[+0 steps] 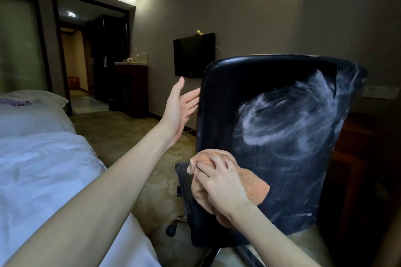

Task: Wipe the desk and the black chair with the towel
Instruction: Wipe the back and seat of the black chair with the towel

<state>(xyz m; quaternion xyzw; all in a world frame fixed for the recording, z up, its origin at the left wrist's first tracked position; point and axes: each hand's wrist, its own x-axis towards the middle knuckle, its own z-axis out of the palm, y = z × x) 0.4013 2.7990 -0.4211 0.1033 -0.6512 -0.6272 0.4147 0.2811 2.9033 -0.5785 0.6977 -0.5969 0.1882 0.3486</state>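
The black chair (pixel 271 84) stands in front of me, its backrest streaked with whitish smears. An orange towel (pixel 249 182) is bunched against the lower left of the backrest, by the seat. My right hand (pixel 219 182) lies on top of the towel with its fingers curled over the cloth, pressing it to the chair. My left hand (pixel 180 106) is raised at the backrest's left edge, fingers straight, their tips touching the edge. The desk (pixel 358 136) shows only as dark wood behind the chair on the right.
A bed with white bedding (pixel 43 169) fills the left side. A wall-mounted TV (pixel 194 55) hangs behind the chair, with a dark cabinet (pixel 132 89) to its left. Patterned carpet (pixel 130 132) lies between the bed and the chair. A chair caster (pixel 171 228) shows near the bed.
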